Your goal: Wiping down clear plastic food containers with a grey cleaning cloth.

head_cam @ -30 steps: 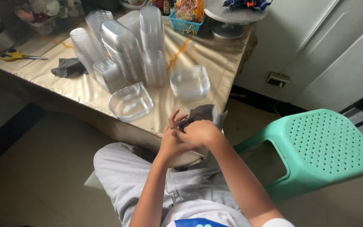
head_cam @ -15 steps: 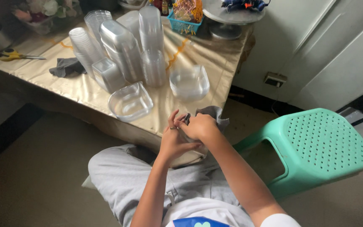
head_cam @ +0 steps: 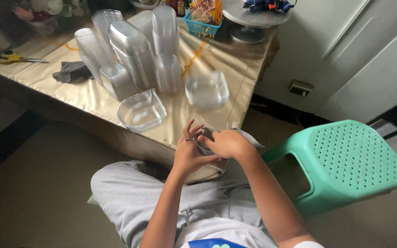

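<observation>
My left hand and my right hand are pressed together over my lap at the near corner of the low table. Between them they grip a grey cloth, and a small clear item may be wrapped in it; I cannot tell its shape. Two clear plastic containers lie on the table just beyond my hands: one heart-like shallow one and one square one.
Stacks of clear plastic cups and boxes stand mid-table on the gold cloth. A second grey rag and yellow-handled scissors lie to the left. A blue basket and round stand sit at the back. A green plastic stool stands to my right.
My hands have stayed locked together on the cloth, shifting only slightly as the fingers work. The view has drifted a little; nothing on the table has moved.
</observation>
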